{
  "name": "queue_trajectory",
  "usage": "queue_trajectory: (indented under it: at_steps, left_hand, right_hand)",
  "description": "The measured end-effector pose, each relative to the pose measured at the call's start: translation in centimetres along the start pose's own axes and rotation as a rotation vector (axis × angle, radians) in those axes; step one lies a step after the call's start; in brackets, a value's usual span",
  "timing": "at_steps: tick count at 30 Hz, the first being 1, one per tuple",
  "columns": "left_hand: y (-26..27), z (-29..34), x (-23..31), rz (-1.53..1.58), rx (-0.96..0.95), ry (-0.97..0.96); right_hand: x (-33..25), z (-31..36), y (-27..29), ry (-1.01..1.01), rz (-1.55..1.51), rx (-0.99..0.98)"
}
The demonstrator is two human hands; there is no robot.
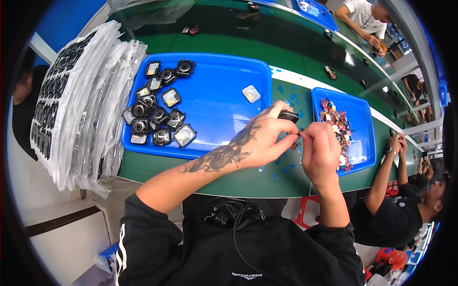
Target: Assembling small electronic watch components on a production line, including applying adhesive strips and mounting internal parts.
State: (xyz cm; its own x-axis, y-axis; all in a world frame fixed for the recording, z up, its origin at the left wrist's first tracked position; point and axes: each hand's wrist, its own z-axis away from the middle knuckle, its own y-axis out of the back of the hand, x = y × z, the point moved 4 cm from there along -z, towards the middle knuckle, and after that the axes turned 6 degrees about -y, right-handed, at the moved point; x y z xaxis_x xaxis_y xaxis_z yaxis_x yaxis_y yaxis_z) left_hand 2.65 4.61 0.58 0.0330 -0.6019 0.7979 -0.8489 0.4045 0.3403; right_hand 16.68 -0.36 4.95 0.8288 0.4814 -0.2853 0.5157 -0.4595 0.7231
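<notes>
My left hand [273, 136] is closed around a black watch case [288, 116], its dark edge showing above the fingers. The thumb and forefinger of that hand come together near a small dark part. My right hand [320, 151] pinches at the same spot, fingertips almost touching the left ones; what lies between them is too small to make out. On the left, a large blue tray [224, 151] holds several black watch cases [161, 137], some face down. One pale square watch piece [251, 94] lies apart at the tray's right side.
A smaller blue tray [366, 143] to the right holds a heap of small reddish electronic parts [338, 125]. Tall stacked plastic trays [90, 105] of black pieces stand at left. Beyond runs a green conveyor belt [219, 35] with scattered assemblies. A co-worker [396, 209] sits at right.
</notes>
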Motion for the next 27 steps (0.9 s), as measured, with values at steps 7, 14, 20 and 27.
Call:
queue_trajectory:
  at_steps: [7, 14, 20, 27]
  left_hand:
    - [1.1, -0.6, -1.6, 0.123, 0.158, 0.222]
    - [2.4, -1.4, -0.6, 0.234, 0.192, 0.269]
    - [0.2, -0.7, -0.2, 0.717, -0.223, 0.251]
    - [0.6, -0.8, -0.1, 0.552, -0.146, 0.312]
  right_hand:
    - [2.9, 0.7, -0.5, -0.292, -0.087, -0.115]
    - [5.6, 0.7, -0.5, -0.653, -0.257, -0.301]
    - [2.7, 0.6, -1.1, -0.514, -1.054, -0.232]
    - [3.9, 1.9, -1.8, -0.505, -1.177, -0.068]
